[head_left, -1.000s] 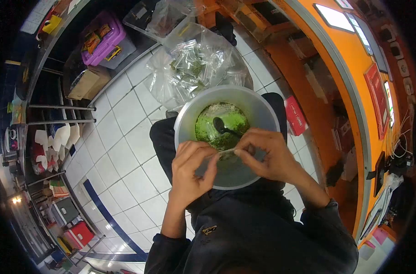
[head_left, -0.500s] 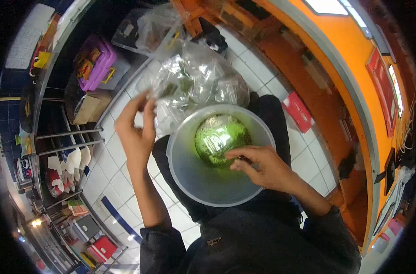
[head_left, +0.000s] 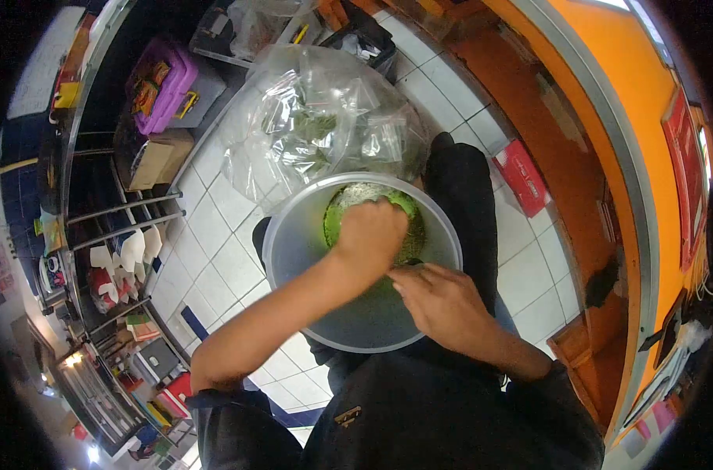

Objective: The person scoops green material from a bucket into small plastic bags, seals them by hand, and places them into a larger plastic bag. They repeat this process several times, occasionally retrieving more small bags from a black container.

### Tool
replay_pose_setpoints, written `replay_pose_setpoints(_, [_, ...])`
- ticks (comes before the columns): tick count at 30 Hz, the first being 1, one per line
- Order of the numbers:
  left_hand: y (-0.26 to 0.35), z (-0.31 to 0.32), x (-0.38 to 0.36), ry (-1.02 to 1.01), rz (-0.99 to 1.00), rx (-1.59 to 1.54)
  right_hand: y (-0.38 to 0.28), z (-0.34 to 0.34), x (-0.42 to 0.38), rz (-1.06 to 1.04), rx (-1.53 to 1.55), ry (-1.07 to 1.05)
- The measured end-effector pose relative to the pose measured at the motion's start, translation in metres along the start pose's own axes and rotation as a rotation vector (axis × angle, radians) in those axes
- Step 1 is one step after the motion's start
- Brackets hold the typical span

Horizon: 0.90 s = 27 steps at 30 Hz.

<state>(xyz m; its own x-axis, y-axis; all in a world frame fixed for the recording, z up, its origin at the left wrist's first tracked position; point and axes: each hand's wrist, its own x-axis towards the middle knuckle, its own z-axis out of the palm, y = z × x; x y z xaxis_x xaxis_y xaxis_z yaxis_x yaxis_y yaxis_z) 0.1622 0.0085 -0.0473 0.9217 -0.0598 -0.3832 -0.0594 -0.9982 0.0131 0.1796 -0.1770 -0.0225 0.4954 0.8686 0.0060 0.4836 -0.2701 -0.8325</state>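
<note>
Entry, head view. Change logged: my left hand (head_left: 370, 233), raised by the bag of packets (head_left: 317, 125) half a second ago, now reaches down into the bowl (head_left: 294, 243) on my lap, over the green powder (head_left: 333, 219). I judge the last packet delivered and another fill starting. Left grip: fingers curled downward, contents hidden; I cannot tell. Right hand (head_left: 442, 301): low over the bowl's near rim, fingertips pressed together, apparently on something dark; unclear.
</note>
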Motion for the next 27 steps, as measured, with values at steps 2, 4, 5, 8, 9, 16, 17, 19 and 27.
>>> replay_pose_setpoints(2, [-0.010, 0.044, 0.024, -0.190, -0.086, -0.034, 0.004, 0.002, -0.004, -0.026, -0.084, -0.054])
replay_pose_setpoints(4, [-0.019, 0.088, 0.041, -0.258, -0.150, -0.029, 0.004, 0.002, -0.008, -0.033, -0.089, -0.059])
replay_pose_setpoints(5, [-0.021, 0.103, 0.045, -0.312, -0.161, 0.056, 0.005, 0.003, -0.008, -0.049, -0.095, -0.062])
replay_pose_setpoints(8, [-0.025, 0.131, 0.048, -0.273, -0.226, 0.135, 0.010, 0.008, -0.009, -0.148, -0.113, 0.035])
replay_pose_setpoints(9, [-0.028, 0.129, 0.047, -0.311, -0.192, 0.066, 0.010, 0.007, -0.010, -0.147, -0.109, 0.040])
replay_pose_setpoints(16, [-0.037, 0.062, 0.009, -0.231, -0.127, -0.141, 0.006, -0.001, -0.010, -0.067, 0.043, -0.013])
replay_pose_setpoints(17, [-0.039, 0.041, -0.009, -0.102, -0.113, -0.261, 0.006, -0.001, -0.008, -0.066, 0.075, 0.023])
replay_pose_setpoints(19, [-0.032, -0.010, -0.045, 0.039, -0.219, -0.572, 0.005, 0.001, -0.004, -0.075, 0.090, 0.089])
replay_pose_setpoints(27, [-0.006, -0.034, -0.136, 0.654, -0.488, -1.719, -0.012, 0.019, 0.022, 0.139, 0.606, 0.244])
